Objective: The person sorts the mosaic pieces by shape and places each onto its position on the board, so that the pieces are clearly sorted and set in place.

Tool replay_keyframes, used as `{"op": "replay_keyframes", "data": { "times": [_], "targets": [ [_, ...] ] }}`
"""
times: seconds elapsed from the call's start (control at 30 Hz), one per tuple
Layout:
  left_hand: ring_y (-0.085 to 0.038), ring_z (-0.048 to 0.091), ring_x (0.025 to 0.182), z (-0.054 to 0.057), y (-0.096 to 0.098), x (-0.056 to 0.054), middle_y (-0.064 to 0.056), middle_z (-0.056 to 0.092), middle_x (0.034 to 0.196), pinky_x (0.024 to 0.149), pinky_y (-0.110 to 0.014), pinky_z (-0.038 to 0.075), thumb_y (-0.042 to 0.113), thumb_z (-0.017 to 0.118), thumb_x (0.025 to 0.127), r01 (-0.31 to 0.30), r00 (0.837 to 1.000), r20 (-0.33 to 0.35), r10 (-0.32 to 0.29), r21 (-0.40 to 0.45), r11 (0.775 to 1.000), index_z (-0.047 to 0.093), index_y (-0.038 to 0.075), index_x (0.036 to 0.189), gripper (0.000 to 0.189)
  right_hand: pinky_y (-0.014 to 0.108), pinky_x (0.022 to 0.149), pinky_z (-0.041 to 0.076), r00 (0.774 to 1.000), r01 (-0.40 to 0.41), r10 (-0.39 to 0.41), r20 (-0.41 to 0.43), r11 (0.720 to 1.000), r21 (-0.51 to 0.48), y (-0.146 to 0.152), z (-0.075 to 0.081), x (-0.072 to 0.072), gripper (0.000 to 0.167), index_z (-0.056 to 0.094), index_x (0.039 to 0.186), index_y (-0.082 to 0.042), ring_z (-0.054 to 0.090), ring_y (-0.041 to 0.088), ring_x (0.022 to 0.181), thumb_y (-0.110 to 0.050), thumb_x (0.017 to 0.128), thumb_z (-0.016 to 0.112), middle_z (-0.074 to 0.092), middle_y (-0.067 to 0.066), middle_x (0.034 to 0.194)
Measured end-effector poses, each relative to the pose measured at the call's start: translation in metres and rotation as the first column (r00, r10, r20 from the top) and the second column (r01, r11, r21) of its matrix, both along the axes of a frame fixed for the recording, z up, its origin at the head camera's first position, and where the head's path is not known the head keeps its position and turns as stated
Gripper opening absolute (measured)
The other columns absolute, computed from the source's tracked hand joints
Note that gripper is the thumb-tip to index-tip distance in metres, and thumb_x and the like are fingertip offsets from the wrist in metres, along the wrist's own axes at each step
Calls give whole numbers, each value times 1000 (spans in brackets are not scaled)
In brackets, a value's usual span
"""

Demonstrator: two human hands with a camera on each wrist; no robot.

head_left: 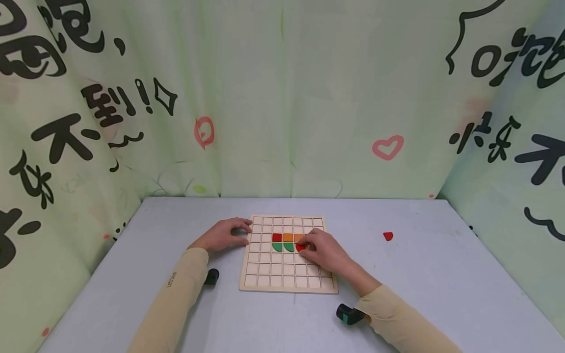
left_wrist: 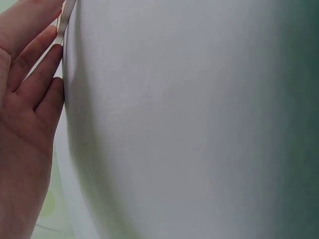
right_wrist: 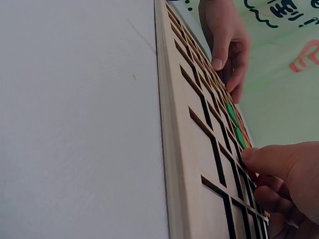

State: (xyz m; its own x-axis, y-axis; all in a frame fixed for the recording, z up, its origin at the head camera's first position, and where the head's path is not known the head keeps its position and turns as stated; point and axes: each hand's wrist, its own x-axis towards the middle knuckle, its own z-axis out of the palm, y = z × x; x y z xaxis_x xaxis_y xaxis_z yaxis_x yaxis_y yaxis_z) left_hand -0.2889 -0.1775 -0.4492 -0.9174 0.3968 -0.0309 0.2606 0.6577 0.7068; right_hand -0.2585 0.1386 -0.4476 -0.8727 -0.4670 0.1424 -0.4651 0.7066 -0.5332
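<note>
A wooden grid board [head_left: 265, 282] lies on the table. In its upper half sit a red square tile [head_left: 276, 237], orange tiles [head_left: 288, 237] and two green rounded pieces [head_left: 289, 247]. At the right end of the green pieces, a red rounded piece [head_left: 299, 247] is pinched between the thumb and finger of my right hand [head_left: 325, 251], which partly covers it. My left hand [head_left: 226, 235] touches the board's left edge, fingers extended and thumb apart. The left wrist view shows its palm and fingers [left_wrist: 42, 82] against the board's edge.
A loose red piece [head_left: 388, 236] lies on the white table [head_left: 423, 274] to the right of the board. Light green curtains [head_left: 331, 98] with black writing enclose the table's back and sides. Each wrist carries a black camera [head_left: 349, 314].
</note>
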Motion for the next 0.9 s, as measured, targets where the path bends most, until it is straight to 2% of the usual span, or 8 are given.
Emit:
{"op": "replay_keyframes", "data": {
  "times": [0.33,0.57,0.9],
  "targets": [
    [-27,40,138,-2,0,0,-1,54,141,114,-44,32,21,79,84,-3,1000,-2,3,1,1000,71,16,108,26,23,63,42,999,2,-2,-35,1000,-8,0,-2,0,17,73,103,-7,47,11,73,-10,86,74,60,-1,89],
    [-24,40,138,-2,1,-2,1,54,142,114,-42,31,21,79,83,-14,1000,6,14,-10,1000,70,17,107,26,23,62,42,999,38,-39,-24,999,-11,-2,-1,-1,16,74,101,-8,46,11,72,-11,86,75,59,-2,88],
    [-25,40,138,-3,0,-2,0,54,141,114,-42,32,21,79,83,-11,1000,8,11,0,1000,70,18,107,25,24,63,42,999,41,-41,-21,999,-18,-3,-1,-1,14,74,100,-7,46,12,73,-9,86,74,59,-1,89]
  ]
}}
